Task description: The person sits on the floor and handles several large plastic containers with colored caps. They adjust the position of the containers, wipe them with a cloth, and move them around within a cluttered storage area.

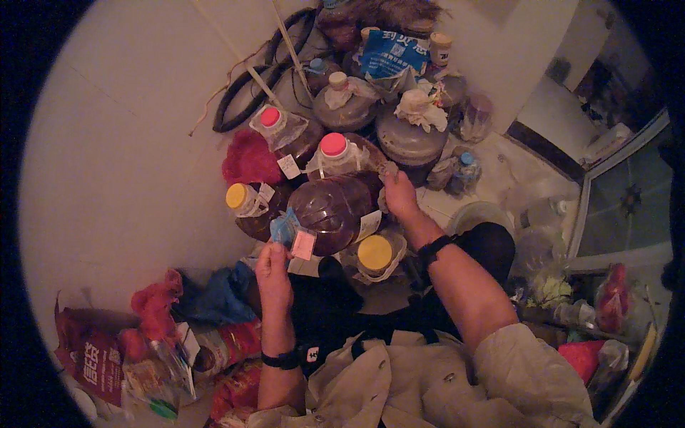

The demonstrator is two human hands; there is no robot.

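Note:
A large clear plastic jug of dark liquid (pixel 334 206) lies tilted between my hands. Its near-left end has a blue plastic wrapping (pixel 284 226) and a pink tag (pixel 304 243). My left hand (pixel 274 267) pinches the lower edge of this blue wrapping. At the far right end, my right hand (pixel 401 195) grips a crumpled greyish cloth (pixel 388 171) against the jug. Close around it stand a red-capped jug (pixel 333 147), a second one with a red cap (pixel 271 117), and two jugs with yellow caps (pixel 238 197) (pixel 374 252).
Behind are large bottles with wrapped tops (pixel 345 101) (pixel 412 136), a black hose (pixel 241 101) and thin sticks (pixel 265 85). A small blue-capped bottle (pixel 466 166) and a bucket (pixel 481 211) stand at right. Bags (pixel 96 353) crowd the lower left; a glass-paned door (pixel 626 198) is at right.

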